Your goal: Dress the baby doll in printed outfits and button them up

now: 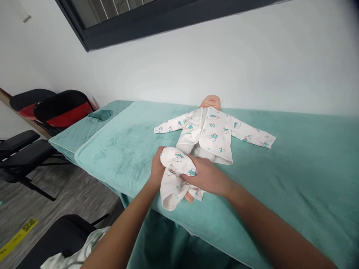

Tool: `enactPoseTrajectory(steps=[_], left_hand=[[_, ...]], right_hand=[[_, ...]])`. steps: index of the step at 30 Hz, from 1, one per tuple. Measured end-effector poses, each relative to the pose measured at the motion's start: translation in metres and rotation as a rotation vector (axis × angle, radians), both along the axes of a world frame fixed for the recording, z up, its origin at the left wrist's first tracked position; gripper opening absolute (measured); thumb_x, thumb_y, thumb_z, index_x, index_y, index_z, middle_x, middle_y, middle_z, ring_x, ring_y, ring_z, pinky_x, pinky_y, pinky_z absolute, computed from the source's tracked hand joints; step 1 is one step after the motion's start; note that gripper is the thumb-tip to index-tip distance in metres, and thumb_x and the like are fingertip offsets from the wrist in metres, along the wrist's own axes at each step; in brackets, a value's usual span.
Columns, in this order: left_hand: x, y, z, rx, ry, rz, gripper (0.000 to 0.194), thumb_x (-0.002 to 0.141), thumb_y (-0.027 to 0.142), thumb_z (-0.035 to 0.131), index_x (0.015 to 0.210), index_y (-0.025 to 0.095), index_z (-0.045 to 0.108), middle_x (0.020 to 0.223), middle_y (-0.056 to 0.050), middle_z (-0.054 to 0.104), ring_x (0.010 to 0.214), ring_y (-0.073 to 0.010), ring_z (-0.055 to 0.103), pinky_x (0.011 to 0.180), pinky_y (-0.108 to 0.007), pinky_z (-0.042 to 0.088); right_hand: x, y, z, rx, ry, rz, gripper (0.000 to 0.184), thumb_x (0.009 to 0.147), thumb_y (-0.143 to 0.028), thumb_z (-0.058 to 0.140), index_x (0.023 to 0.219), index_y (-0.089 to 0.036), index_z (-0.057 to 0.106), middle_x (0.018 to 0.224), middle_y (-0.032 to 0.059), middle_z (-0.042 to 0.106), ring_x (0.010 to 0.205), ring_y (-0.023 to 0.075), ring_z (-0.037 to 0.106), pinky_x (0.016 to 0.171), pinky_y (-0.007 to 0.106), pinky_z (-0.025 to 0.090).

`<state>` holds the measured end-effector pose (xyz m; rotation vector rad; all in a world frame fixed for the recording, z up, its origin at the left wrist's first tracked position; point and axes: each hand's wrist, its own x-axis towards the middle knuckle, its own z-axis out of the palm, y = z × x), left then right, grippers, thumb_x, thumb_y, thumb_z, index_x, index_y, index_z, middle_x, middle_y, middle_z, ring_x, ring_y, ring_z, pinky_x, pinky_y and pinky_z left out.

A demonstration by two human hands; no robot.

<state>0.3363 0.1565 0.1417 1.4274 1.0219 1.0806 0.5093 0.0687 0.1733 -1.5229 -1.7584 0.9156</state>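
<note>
A baby doll [212, 101] lies on its back, wearing a white printed jacket [214, 130] with both sleeves spread out. Over the doll's lower legs, my two hands hold white baby pants [169, 185] with the same teal print. My left hand [157, 164] grips their left edge, its fingers partly hidden behind the cloth. On the other side, my right hand [207, 175] pinches the fabric between thumb and fingers. One doll foot [189, 197] shows bare below the cloth.
A teal plush cover [112, 149] lies over the bed, which stands against a white wall [196, 67]. At the left are black and red chairs [66, 112]. Another black chair [60, 239], with pale cloth on it, stands near the bed's front edge.
</note>
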Motion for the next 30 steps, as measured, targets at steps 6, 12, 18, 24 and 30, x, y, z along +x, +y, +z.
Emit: enactPoseTrajectory(steps=[6,12,18,24,30], left_hand=[[0.01,0.018,0.002,0.21,0.154,-0.025,0.02,0.069,0.02,0.071,0.084,0.021,0.058,0.071,0.004,0.061,0.07,-0.0151,0.052,0.069,-0.025,0.038],[0.016,0.007,0.009,0.163,0.222,0.009,0.021,0.07,0.018,0.071,0.085,0.02,0.057,0.081,0.001,0.064,0.077,-0.0168,0.055,0.07,-0.026,0.04],[-0.012,-0.037,-0.006,0.054,0.148,0.328,0.025,0.078,0.033,0.07,0.09,0.021,0.053,0.085,0.002,0.057,0.077,-0.0143,0.054,0.071,-0.025,0.042],[-0.033,-0.079,0.006,-0.119,0.328,-0.121,0.045,0.093,0.059,0.044,0.073,0.02,0.048,0.07,0.002,0.05,0.068,-0.0146,0.047,0.066,-0.027,0.039],[-0.024,-0.073,0.007,-0.057,0.397,-0.057,0.043,0.094,0.058,0.039,0.071,0.022,0.041,0.066,0.003,0.046,0.065,-0.0144,0.044,0.064,-0.028,0.038]], right_hand=[[-0.004,0.0,0.002,-0.027,-0.161,-0.073,0.036,0.088,-0.038,0.061,0.121,-0.023,0.058,0.092,0.0061,0.07,0.081,0.0242,0.064,0.066,0.031,0.039],[-0.004,0.006,-0.002,0.111,-0.131,-0.183,0.029,0.087,-0.022,0.056,0.115,-0.021,0.062,0.109,0.0074,0.068,0.101,0.0244,0.061,0.081,0.034,0.044],[-0.004,0.006,-0.004,0.152,-0.067,-0.182,0.031,0.087,-0.019,0.055,0.117,-0.022,0.063,0.114,0.0058,0.069,0.105,0.0235,0.062,0.086,0.035,0.046],[-0.003,0.006,-0.006,0.17,-0.047,-0.19,0.035,0.086,-0.024,0.058,0.121,-0.024,0.063,0.116,0.0048,0.07,0.105,0.0248,0.064,0.086,0.037,0.048],[-0.001,0.007,-0.006,0.178,0.011,-0.157,0.041,0.085,-0.022,0.059,0.126,-0.026,0.062,0.118,0.003,0.07,0.107,0.0233,0.064,0.088,0.036,0.048]])
